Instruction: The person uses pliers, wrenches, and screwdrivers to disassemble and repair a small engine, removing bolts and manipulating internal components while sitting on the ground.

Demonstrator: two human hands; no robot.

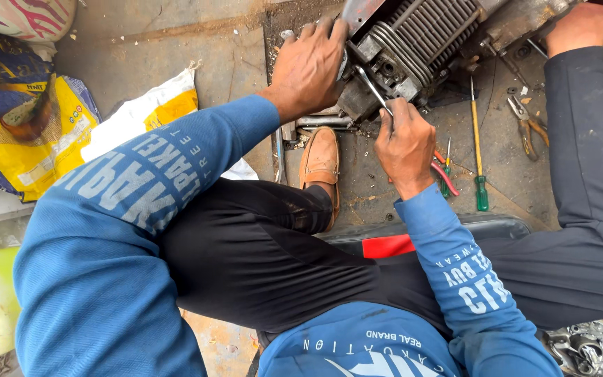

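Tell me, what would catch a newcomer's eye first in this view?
The finned engine block at top centre, with the left hand pressed on its side and the right hand working a slim metal tool into it. Next, the green-handled screwdriver and pliers on the grimy floor to the right. Another person's hand rests at the top right corner.

Concrete floor [148,49] carrying everything; surface looking stained, dusty, cracked. Finned engine block [413,42] sitting on dark oily patch at top centre. Long yellow-shafted, green-handled screwdriver [478,150] lying just right of block. Pliers [527,122] lying further right, apart from screwdriver. Red-handled tool [445,178] lying near screwdriver's handle. Yellow-and-blue sack [29,132] lying at left edge; white-and-yellow sack [151,108] lying beside it. Tan shoe [320,164] resting on floor below block.
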